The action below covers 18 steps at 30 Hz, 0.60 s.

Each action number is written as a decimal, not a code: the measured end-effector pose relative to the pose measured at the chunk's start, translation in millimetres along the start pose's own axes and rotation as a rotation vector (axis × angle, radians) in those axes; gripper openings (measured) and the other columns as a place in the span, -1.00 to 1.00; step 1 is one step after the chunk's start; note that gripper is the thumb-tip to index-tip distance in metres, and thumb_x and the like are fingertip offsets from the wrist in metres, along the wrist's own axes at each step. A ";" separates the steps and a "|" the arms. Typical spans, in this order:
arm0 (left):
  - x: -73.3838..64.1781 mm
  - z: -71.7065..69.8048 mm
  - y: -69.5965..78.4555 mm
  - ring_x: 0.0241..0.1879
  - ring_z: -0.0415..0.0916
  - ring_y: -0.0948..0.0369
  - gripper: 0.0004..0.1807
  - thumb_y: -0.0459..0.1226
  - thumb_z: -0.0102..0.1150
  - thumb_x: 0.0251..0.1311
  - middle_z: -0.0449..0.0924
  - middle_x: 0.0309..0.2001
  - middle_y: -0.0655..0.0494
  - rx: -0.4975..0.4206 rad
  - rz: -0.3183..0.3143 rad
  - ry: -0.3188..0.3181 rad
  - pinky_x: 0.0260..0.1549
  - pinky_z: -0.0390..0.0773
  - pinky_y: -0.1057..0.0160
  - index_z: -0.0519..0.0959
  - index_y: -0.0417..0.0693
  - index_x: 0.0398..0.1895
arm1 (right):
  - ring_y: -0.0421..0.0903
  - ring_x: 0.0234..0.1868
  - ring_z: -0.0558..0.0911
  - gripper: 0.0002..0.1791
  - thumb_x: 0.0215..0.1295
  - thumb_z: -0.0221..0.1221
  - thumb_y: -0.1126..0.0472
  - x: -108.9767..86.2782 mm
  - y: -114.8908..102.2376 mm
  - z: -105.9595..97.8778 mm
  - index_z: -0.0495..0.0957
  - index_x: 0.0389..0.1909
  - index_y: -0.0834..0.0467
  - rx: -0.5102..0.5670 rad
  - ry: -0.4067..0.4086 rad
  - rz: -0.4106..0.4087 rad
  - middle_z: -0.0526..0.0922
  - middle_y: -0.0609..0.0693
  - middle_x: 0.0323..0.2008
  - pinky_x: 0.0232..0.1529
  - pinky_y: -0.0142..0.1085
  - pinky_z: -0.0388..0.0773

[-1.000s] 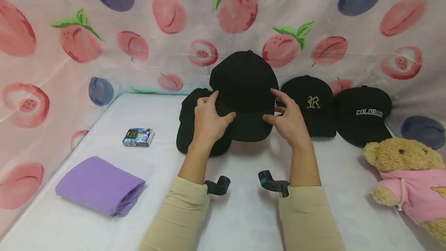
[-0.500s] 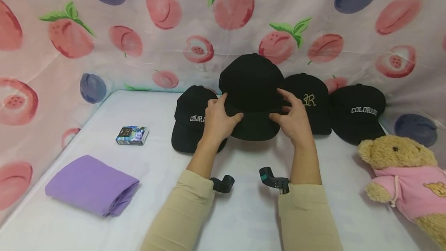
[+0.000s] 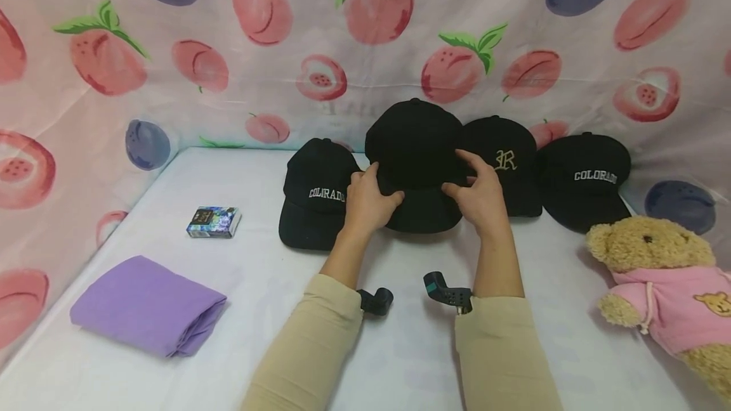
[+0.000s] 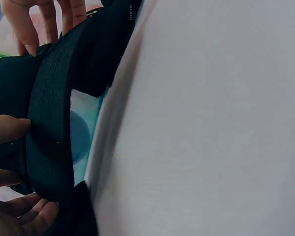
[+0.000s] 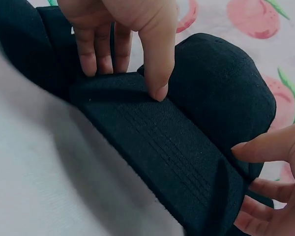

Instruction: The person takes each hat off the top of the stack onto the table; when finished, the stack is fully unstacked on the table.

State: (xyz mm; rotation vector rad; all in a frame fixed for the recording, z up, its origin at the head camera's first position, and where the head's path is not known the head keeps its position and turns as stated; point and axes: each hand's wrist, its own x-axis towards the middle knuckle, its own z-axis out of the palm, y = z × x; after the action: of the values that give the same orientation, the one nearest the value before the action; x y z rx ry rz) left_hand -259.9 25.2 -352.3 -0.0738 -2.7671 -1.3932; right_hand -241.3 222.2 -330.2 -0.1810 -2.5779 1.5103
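Note:
In the head view, a plain black baseball cap faces forward near the back wall, its brim pointing toward me. My left hand grips its left side, thumb on the brim. On the opposite side, my right hand holds it the same way. The right wrist view shows the stitched brim between both hands, slightly above the white surface. Left of it sits a black COLORADO cap; to the right stand a black cap with a gold R and another COLORADO cap.
A folded purple cloth and a small patterned box lie on the left of the white table. At the right is a teddy bear in a pink hoodie. A fruit-print curtain hangs behind.
Both hands have moved the plain cap to the right and then lower, into the gap between the left COLORADO cap and the R cap. More of the left cap's lettering now shows.

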 end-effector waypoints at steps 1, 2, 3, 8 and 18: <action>0.6 1.4 -1.1 0.39 0.30 -0.19 -0.11 -0.12 0.39 0.27 0.30 0.43 -0.26 0.005 -0.007 -0.002 0.41 0.36 -0.12 0.21 -0.08 0.61 | 0.28 0.49 0.31 -0.20 0.34 0.28 0.29 1.1 1.9 1.2 0.26 0.58 -0.07 0.010 -0.003 0.000 0.13 0.17 0.61 0.42 0.18 0.36; 1.2 2.5 -2.2 0.40 0.30 -0.19 -0.11 -0.12 0.39 0.27 0.30 0.43 -0.27 0.011 -0.013 -0.005 0.41 0.36 -0.11 0.21 -0.08 0.61 | 0.29 0.50 0.30 -0.20 0.34 0.28 0.30 2.1 4.0 2.5 0.26 0.58 -0.05 0.022 -0.005 0.000 0.12 0.16 0.61 0.43 0.18 0.35; 1.7 3.4 -3.1 0.40 0.30 -0.20 -0.10 -0.12 0.39 0.27 0.30 0.43 -0.27 0.015 -0.019 -0.008 0.41 0.35 -0.11 0.20 -0.09 0.61 | 0.29 0.50 0.30 -0.20 0.34 0.28 0.30 3.0 6.0 3.8 0.27 0.58 -0.05 0.033 -0.006 0.002 0.12 0.15 0.62 0.44 0.18 0.34; 3.1 4.9 -4.9 0.39 0.29 -0.22 -0.09 -0.15 0.41 0.25 0.29 0.43 -0.29 0.024 -0.037 -0.009 0.41 0.35 -0.12 0.19 -0.10 0.61 | 0.26 0.53 0.26 -0.20 0.35 0.27 0.32 7.2 14.2 10.8 0.27 0.58 -0.04 0.069 -0.006 0.023 0.12 0.11 0.63 0.46 0.17 0.32; 3.5 11.5 -3.7 0.42 0.23 -0.24 -0.03 -0.21 0.46 0.20 0.21 0.46 -0.33 0.079 -0.058 -0.024 0.42 0.34 -0.13 0.16 -0.14 0.62 | 0.26 0.57 0.23 -0.12 0.31 0.26 0.36 13.6 33.0 23.5 0.16 0.63 0.00 0.049 -0.038 0.044 0.14 0.17 0.62 0.52 0.11 0.25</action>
State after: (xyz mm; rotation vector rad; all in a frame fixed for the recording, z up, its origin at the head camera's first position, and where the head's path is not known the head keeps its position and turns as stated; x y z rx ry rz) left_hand -263.8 32.3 -361.9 -0.0073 -2.8628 -1.3024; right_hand -258.2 220.6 -369.4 -0.2068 -2.5795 1.6056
